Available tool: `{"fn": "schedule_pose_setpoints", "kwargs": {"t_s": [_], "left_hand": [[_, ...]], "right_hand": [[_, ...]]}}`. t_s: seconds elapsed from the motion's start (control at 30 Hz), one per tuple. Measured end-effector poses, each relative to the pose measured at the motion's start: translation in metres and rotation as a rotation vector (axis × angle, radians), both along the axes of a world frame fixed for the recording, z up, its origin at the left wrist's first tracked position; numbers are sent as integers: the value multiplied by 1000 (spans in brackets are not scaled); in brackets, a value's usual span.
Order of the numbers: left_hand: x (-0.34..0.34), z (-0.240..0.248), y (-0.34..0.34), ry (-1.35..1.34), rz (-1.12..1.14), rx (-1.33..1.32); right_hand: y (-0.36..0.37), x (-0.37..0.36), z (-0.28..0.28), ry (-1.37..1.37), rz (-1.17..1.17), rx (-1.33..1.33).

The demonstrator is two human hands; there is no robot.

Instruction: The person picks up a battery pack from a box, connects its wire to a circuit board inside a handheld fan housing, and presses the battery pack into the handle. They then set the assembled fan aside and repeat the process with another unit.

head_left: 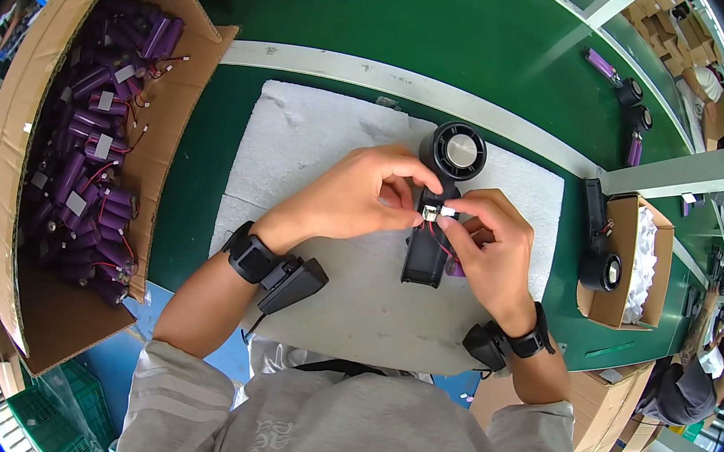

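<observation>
A black handheld fan (452,154) lies on the foam sheet, its round head away from me and its opened handle (423,260) toward me. My left hand (352,196) grips the fan at its neck, thumb and index finger on either side of a small white socket (430,212). From the right, my right hand (492,245) pinches a small white plug (448,211) right beside that socket. Whether the two are joined I cannot tell. Red wires run down from the connectors. A purple battery pack (455,270) shows partly beneath my right hand.
A cardboard box (192,108) of wired purple battery packs stands at the left. White foam (302,125) and a grey mat (353,305) cover the bench before me. At the right, another fan (598,253) leans by a small carton (653,295). More fan parts lie on the green belt (455,36).
</observation>
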State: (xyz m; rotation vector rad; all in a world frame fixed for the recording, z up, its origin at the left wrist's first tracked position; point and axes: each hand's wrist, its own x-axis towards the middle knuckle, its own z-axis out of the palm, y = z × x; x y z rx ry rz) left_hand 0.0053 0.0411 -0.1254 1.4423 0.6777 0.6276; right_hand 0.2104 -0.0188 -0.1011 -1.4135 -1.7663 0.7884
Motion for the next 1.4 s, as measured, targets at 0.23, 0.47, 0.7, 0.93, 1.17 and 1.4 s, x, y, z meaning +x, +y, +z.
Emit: {"fn": "schedule_pose_setpoints", "kwargs": {"t_s": [0.23, 0.47, 0.7, 0.93, 1.17, 1.4], "left_hand": [[3, 4, -2, 54, -29, 30], [6, -2, -2, 78, 12, 23], [6, -3, -4, 69, 55, 26], [9, -6, -8, 34, 120, 179], [8, 6, -4, 181, 41, 388], [9, -1, -5, 95, 97, 447]], "right_hand": [[0, -1, -4, -148, 33, 155], [3, -3, -8, -163, -6, 190], [2, -5, -9, -236, -13, 250], [4, -8, -3, -200, -36, 160], [10, 4, -3, -127, -13, -138], [11, 19, 24, -156, 232, -461]]}}
